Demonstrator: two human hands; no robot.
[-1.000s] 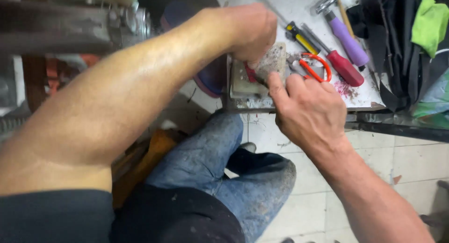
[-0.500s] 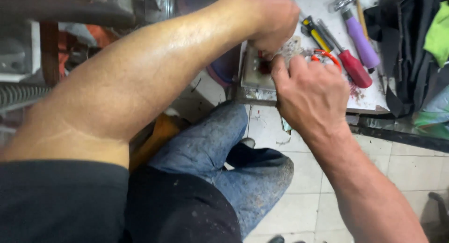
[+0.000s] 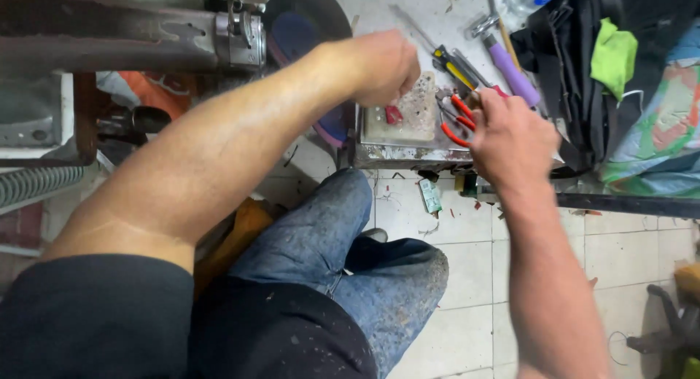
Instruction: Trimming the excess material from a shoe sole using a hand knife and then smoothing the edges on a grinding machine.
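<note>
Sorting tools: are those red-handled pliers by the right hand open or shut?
Open: the red-handled pliers lie on the bench with their two handles spread apart, beside the right hand.

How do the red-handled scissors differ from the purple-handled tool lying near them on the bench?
The red-handled scissors have thin looped red handles, while the purple-handled tool has one thick straight purple grip. The scissors sit right at the fingers of the right hand; the purple-handled tool lies beyond the hand, untouched. The scissors are close to the pale block under the left hand; the purple tool is farther off. Both lie on the cluttered white bench top.
</note>
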